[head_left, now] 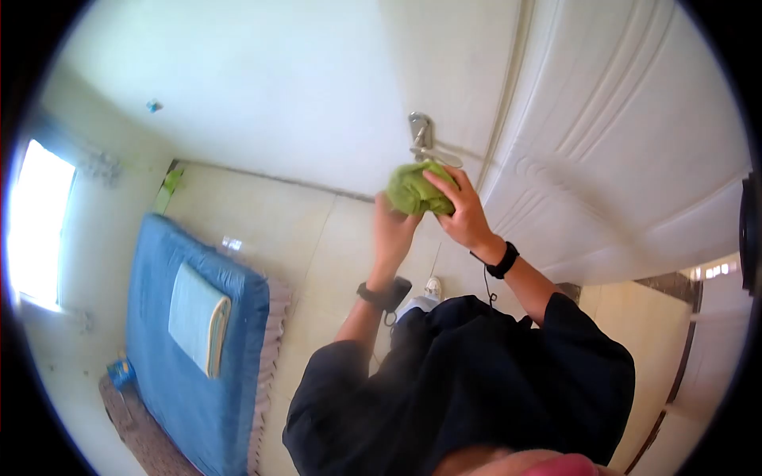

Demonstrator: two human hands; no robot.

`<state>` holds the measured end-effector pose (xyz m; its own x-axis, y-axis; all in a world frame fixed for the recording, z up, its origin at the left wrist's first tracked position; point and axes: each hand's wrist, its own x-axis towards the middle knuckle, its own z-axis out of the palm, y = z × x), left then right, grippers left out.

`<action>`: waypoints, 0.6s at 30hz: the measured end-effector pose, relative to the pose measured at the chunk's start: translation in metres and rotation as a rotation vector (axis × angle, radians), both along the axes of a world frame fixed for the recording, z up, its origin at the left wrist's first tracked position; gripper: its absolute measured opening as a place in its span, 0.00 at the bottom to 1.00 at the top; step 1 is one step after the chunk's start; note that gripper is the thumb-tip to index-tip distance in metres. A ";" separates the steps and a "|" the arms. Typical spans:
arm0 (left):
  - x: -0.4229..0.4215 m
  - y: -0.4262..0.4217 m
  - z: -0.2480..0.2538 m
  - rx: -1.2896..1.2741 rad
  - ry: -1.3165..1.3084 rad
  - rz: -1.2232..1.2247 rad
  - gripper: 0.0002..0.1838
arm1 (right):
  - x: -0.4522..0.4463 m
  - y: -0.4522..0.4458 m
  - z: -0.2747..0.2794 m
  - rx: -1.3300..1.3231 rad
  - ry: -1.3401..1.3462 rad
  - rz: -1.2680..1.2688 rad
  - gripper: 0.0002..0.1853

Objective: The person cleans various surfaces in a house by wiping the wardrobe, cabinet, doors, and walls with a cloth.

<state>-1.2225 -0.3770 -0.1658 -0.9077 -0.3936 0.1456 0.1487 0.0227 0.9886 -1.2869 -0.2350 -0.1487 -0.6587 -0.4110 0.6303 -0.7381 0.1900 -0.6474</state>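
A crumpled green cloth (409, 187) is held between my two hands, just below a metal door handle (421, 136) on the white door. My right hand (464, 210) grips the cloth from the right, its fingers spread over the top. From the lower left, my left hand (391, 230) holds the cloth, with its fingertips partly hidden and slightly blurred. Cloth and hands overlap the lower end of the handle in view; whether they touch it I cannot tell.
A bed with a blue cover (159, 309) stands at the left, a folded light-blue blanket (198, 317) on it. Beyond it is a bright window (44, 222). A white panelled door (619, 143) rises on the right. Pale tiles (317, 238) cover the floor.
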 end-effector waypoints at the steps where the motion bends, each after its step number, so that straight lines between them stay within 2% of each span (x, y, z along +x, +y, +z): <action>1: -0.026 -0.001 0.003 0.005 0.043 -0.027 0.23 | -0.015 0.002 0.007 -0.007 0.014 -0.042 0.36; 5: -0.087 0.019 0.045 -0.006 0.199 -0.203 0.22 | -0.046 0.020 0.033 -0.055 0.138 -0.285 0.37; 6: -0.101 0.025 0.054 0.053 0.118 -0.237 0.22 | -0.054 0.025 0.040 -0.037 0.217 -0.377 0.35; 9: -0.134 0.048 0.054 -0.208 0.301 -0.136 0.19 | -0.059 0.040 0.069 0.003 0.294 -0.517 0.34; 10: -0.148 0.059 0.054 -0.119 0.434 -0.165 0.18 | -0.065 0.044 0.075 -0.031 0.360 -0.571 0.32; 14: -0.156 0.095 0.084 -0.138 0.400 -0.293 0.19 | -0.069 0.082 0.085 -0.012 0.477 -0.791 0.30; 17: -0.160 0.114 0.083 -0.282 0.409 -0.416 0.19 | -0.058 0.104 0.081 -0.037 0.465 -0.902 0.30; 18: -0.158 0.121 0.086 -0.232 0.389 -0.504 0.20 | -0.055 0.113 0.073 -0.017 0.473 -0.946 0.29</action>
